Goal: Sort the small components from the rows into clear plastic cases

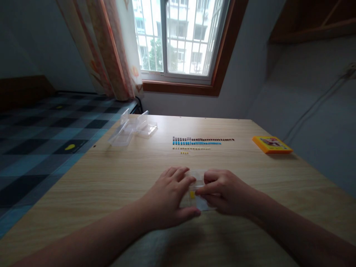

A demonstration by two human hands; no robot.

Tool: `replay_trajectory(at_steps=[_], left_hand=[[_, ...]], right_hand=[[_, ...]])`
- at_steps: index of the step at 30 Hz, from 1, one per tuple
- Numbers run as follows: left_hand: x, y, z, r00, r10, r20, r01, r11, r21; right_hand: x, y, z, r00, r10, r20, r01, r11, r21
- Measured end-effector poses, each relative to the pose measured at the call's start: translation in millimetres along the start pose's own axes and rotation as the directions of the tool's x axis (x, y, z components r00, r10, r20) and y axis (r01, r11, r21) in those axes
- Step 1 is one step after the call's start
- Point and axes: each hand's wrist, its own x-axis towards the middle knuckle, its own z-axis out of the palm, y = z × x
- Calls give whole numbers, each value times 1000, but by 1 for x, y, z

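Note:
Both my hands meet at the near middle of the wooden table (111,178). Between them is a small clear plastic bag (198,202) with something yellow inside. My left hand (169,198) curls over the bag's left side, thumb underneath and fingers on top. My right hand (222,193) pinches the bag's right side, fingers pressed together. Beyond the hands lie rows of tiny pieces (198,142): a dark row, a blue row and pale yellowish ones, lined up flat on the table.
Open clear plastic boxes (132,129) sit at the far left of the table. A flat yellow box (272,144) lies at the far right. A bed with a checked cover (50,141) is to the left; window and curtain behind.

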Motion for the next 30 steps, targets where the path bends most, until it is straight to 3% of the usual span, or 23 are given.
replay_trajectory(at_steps=[13,19,23,27,30], left_hand=[[0,0,0,1000,-8,-17,7,999,-37],[-1,0,1,1000,1,-24,-1,999,-33],[-1,0,1,1000,-8,-27,7,999,-36],[0,0,0,1000,-11,-23,10,999,-46],[0,0,-1,1000,-8,-30,6,999,-49]], right_hand=[[1,-3,0,1000,-19,3,19,998,-65],[2,3,-2,972,-85,-220,82,996,-25],[5,19,4,928,42,-370,-12,996,84],[12,40,13,903,241,-355,-169,960,221],[22,52,17,881,282,-380,-216,954,209]])
